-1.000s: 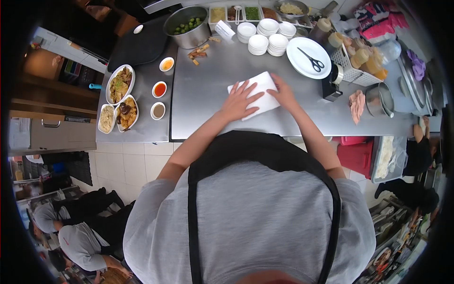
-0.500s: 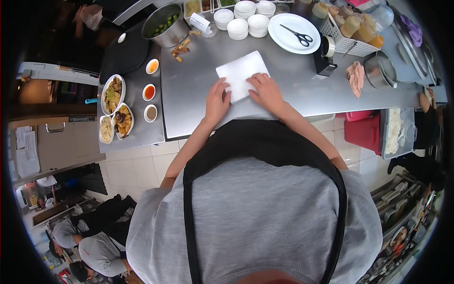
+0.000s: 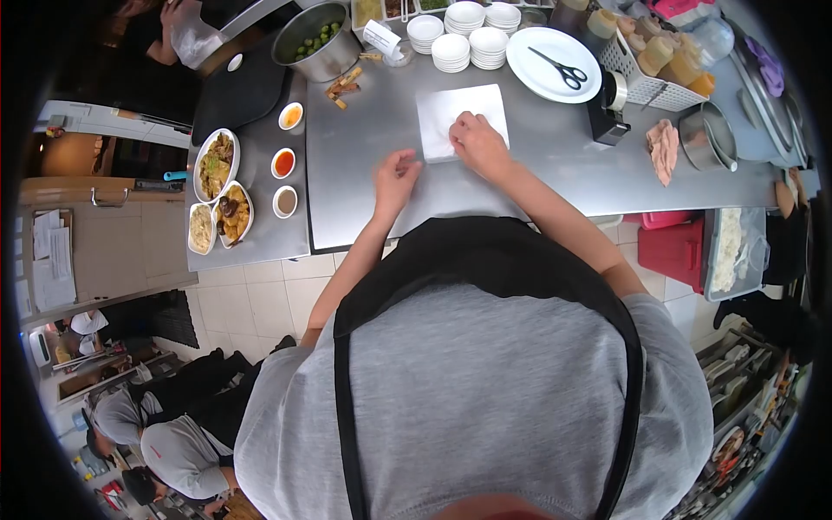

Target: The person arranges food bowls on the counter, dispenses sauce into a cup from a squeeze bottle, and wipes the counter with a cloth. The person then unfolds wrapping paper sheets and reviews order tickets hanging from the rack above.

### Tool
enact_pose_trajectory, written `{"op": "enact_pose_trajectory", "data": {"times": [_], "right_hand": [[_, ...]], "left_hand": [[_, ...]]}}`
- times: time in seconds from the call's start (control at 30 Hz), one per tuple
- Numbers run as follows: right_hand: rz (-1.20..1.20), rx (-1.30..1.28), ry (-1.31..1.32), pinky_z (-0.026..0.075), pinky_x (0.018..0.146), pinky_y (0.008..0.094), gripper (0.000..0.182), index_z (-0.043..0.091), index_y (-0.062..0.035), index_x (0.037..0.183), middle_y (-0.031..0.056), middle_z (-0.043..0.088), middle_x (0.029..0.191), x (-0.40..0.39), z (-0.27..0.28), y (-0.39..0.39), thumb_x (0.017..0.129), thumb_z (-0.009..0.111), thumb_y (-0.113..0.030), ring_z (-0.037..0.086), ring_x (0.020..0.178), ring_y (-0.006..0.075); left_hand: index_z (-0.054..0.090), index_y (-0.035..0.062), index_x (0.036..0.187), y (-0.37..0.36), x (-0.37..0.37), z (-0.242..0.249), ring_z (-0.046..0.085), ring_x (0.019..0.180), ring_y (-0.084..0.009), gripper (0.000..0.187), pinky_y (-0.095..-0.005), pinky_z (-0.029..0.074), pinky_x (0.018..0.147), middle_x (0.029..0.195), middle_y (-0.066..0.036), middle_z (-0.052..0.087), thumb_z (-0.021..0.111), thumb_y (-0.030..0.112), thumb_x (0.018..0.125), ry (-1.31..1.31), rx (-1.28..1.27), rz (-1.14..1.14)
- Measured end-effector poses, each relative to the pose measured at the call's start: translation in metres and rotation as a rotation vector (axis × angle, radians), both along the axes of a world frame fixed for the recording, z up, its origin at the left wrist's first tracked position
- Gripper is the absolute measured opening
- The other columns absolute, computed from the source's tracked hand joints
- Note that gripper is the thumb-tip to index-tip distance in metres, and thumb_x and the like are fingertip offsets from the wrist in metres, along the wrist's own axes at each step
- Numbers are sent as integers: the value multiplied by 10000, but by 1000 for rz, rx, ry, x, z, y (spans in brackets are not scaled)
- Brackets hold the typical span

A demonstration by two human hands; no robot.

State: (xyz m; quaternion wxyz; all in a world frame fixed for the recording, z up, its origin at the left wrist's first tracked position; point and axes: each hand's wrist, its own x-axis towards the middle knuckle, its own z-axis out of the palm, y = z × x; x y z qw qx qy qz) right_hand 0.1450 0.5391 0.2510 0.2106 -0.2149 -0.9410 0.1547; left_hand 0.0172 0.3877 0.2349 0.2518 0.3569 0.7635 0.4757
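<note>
A white square sheet or napkin (image 3: pixel 440 113) lies on the steel counter (image 3: pixel 347 199) in front of me. My right hand (image 3: pixel 478 144) rests on its lower right part with the fingers bent down; whether anything is between them is hidden. My left hand (image 3: pixel 398 178) is over the counter, just left of the sheet's lower left corner, its fingers curled loosely with a gap to the thumb and nothing in them.
Food dishes (image 3: pixel 216 165) and small sauce cups (image 3: pixel 283 163) stand at the left. A pot (image 3: pixel 317 43), stacked white bowls (image 3: pixel 451 52), a white plate with scissors (image 3: pixel 533 74), a black dispenser (image 3: pixel 609 126) and a pink cloth (image 3: pixel 663 152) line the back and right.
My left hand has come off the sheet and moved slightly left and down. The sheet now lies straighter and farther right in view, with my right hand still on it.
</note>
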Motion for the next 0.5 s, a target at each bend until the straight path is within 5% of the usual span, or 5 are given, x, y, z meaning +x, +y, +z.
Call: {"op": "enact_pose_trajectory", "data": {"times": [0.23, 0.43, 0.5], "right_hand": [[31, -105, 142, 467, 698, 359, 178, 579, -69, 868, 64, 537, 926, -9, -8, 29, 696, 622, -54, 546, 851, 258], [-55, -238, -113, 456, 748, 383, 252, 547, -84, 942, 119, 543, 923, -16, 3, 39, 696, 601, -76, 560, 866, 315], [82, -257, 22, 463, 738, 388, 263, 558, -83, 954, 114, 569, 911, -11, 2, 53, 697, 613, -81, 573, 855, 313]], "left_hand": [[517, -3, 1102, 12, 5, -7, 556, 892, -146, 324, -262, 447, 759, 1086, -96, 558, 589, 118, 810, -181, 15, -27], [544, 8, 1073, 11, 3, -12, 581, 826, -163, 318, -277, 470, 673, 1020, -100, 601, 603, 138, 789, -170, -21, -36], [539, 10, 1082, 13, 4, -10, 579, 824, -162, 322, -271, 466, 680, 1017, -98, 601, 600, 140, 794, -227, -4, -28]]}}
